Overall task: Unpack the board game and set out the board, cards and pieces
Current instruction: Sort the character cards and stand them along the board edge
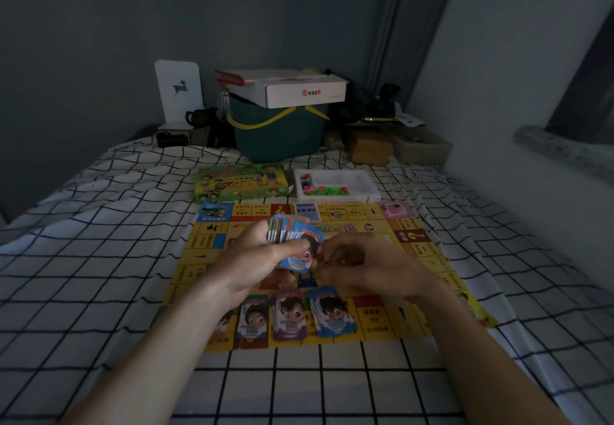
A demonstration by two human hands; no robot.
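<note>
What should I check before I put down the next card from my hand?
1. Left hand holds the card stack firmly: ok.
2. Right hand has a grip on the top card: cannot tell.
3. Board lies flat on the checked sheet: ok.
4. Three card piles sit side by side on the board's near edge: ok.
5. Tray of pieces stays out of the way, beyond the board: ok.

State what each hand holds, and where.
Left hand grips the stack of colourful game cards by its left side; right hand: cannot tell.
</note>
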